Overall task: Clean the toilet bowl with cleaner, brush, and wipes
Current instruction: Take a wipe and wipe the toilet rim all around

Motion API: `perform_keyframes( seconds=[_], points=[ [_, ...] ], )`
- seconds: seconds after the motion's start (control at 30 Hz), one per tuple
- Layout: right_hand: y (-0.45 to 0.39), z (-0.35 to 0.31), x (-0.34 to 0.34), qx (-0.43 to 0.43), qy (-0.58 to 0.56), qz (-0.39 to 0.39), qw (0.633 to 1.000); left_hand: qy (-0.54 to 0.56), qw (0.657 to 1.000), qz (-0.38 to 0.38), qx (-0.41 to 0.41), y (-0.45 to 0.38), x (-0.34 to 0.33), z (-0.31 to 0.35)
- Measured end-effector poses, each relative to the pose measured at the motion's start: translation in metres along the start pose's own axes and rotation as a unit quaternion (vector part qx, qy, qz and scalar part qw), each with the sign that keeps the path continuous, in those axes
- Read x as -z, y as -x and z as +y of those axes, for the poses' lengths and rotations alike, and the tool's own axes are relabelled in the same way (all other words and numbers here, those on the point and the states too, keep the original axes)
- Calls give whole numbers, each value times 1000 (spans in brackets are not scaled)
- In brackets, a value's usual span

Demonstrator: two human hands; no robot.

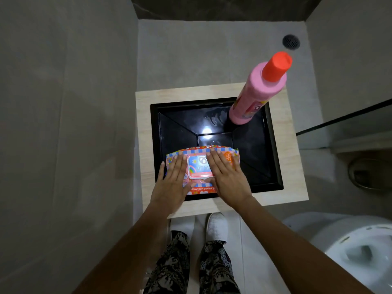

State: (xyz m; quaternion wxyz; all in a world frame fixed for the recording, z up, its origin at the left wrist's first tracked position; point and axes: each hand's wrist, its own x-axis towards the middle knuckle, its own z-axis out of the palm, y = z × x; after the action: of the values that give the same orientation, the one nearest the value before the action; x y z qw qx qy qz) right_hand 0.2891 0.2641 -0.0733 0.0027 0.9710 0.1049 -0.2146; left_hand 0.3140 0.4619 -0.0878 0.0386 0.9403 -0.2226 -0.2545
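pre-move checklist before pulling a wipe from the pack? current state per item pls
1. Colourful orange-and-pink wet-wipe pack within reach, lying in the black square basin: ok.
2. Left hand flat on the pack, steadying it: ok.
3. Right hand flat on the pack, thumb near the flap's front edge: ok.
4. Blue-and-white flap lid opened: not ok, looks closed.
5. Pink cleaner bottle with red cap upright at the basin's far right corner, apart from the hands: ok.
6. White toilet bowl open and reachable at lower right: ok; whether cleaner was applied: cannot tell.
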Motion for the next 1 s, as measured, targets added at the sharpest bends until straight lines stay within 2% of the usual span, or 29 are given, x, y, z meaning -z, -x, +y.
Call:
perform_keyframes(
  seconds=[0.53,0.73,0.83,1.0],
  points=[
    [-6,4,6,26,-10,-24,999,-8,1000,-7,2,-8,-5,-3],
    [-7,11,15,44,-15,-34,998,22,1000,-4,-4,-6,-3,-6],
    [-7,15,21,50,-12,-11,999,45,999,10,-17,-4,-1,-7],
    [-22,17,41,18,-71,86,994,80,996,36,-23,-1,1,-8]
  ],
)
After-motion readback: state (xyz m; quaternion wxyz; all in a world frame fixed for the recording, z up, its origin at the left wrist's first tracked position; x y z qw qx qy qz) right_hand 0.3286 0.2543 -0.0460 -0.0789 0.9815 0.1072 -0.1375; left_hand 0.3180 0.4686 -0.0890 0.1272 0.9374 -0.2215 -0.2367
